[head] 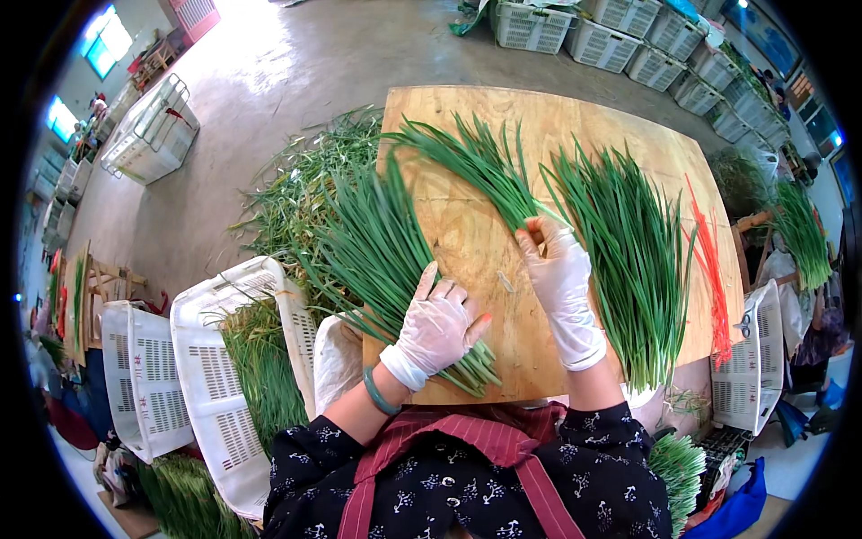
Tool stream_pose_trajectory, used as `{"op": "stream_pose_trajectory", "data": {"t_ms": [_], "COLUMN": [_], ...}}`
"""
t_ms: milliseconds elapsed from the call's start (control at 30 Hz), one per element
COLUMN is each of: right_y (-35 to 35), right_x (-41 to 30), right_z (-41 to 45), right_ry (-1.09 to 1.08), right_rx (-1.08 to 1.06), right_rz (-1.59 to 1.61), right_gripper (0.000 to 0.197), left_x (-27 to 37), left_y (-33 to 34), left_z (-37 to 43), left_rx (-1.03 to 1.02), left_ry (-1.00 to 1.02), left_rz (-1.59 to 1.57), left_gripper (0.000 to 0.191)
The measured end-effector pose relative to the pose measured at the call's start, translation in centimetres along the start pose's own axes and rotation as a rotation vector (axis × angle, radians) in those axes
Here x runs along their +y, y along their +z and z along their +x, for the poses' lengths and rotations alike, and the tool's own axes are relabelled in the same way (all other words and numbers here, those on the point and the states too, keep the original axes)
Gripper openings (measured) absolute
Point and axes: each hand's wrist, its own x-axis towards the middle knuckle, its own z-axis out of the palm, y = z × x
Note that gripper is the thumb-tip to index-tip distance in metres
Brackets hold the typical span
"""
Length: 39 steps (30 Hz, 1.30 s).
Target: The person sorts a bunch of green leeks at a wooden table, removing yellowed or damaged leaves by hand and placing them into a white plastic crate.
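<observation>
My left hand [441, 322], in a thin translucent glove, is curled over the lower stalks of a thick bunch of garlic chives [374, 242] at the left of the wooden board [465, 242]. Those leaves reach past the board's left edge, and some tips are blurred. With thumb and fingers, my gloved right hand [555, 259] pinches a smaller bunch of garlic chives [481, 178] near its pale stem ends. Its leaves fan toward the far left. Right of that hand lies another large bunch [626, 263], untouched, stems toward me.
Red ties [710, 269] lie along the board's right side. A heap of loose leaves [310, 195] is on the floor at left. White plastic crates [229, 377] stand beside me, one holding chives [266, 367]. Scissors [744, 327] hang by the right crate [747, 364]. Stacked crates [603, 44] line the back.
</observation>
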Motion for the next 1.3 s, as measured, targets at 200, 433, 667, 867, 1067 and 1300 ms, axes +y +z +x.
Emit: {"op": "stream_pose_trajectory", "data": {"t_ms": [200,433,667,867,1067,1300], "right_y": [-0.6,-1.5,1.0,12.4,18.2,18.6], "right_x": [-0.3,0.4,-1.2,-5.1,-3.4,-0.9], "right_z": [-3.0,-7.1,3.5,12.0,14.5,15.9], "right_ry": [0.13,-0.067,-0.234,-0.49,-0.528,-0.202], "right_rx": [-0.006,-0.458,-0.406,-0.328,-0.162,-0.426], "right_rz": [0.114,-0.077,-0.138,-0.389,-0.673,-0.498], "right_gripper": [0.018,0.021,0.02,0.015,0.009,0.021], "left_x": [0.6,0.9,0.8,1.0,1.0,1.4], "left_y": [0.1,0.2,1.1,1.1,1.0,1.4], "left_z": [-0.8,-0.7,-0.9,-0.3,-0.9,-0.5], "left_rx": [0.12,0.185,0.087,0.133,0.053,0.106], "left_ry": [-0.01,-0.059,-0.137,-0.128,-0.127,-0.097], "left_rz": [-0.001,-0.07,-0.036,-0.096,-0.077,-0.128], "left_gripper": [0.02,0.024,0.018,0.02,0.02,0.02]}}
